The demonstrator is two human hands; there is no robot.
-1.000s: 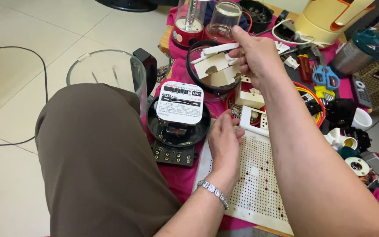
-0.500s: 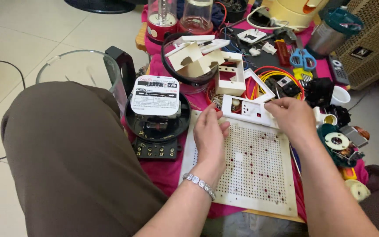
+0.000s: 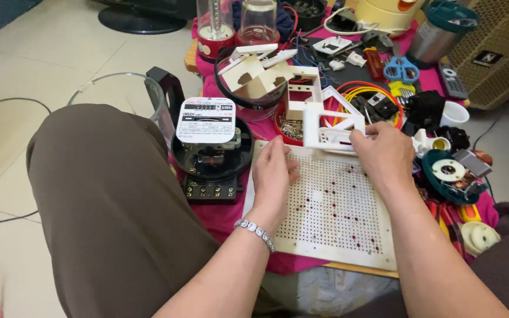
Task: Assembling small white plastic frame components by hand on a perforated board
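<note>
The right hand (image 3: pixel 384 156) has its fingers closed on a white plastic frame (image 3: pixel 331 126), pinching its near corner at the far edge of the white perforated board (image 3: pixel 331 206). The left hand (image 3: pixel 273 176) rests loosely curled on the board's left side, gripping nothing. The frame stands at the board's edge, not yet laid flat on it — placing seems barely begun. Just left sits a round black electric meter (image 3: pixel 210 147); scissors (image 3: pixel 402 69) and coiled wires (image 3: pixel 363 91) lie beyond on the pink-covered table (image 3: pixel 219 215).

The right hand (image 3: pixel 384 154) hides the white frame's (image 3: pixel 331 126) near corner.
</note>
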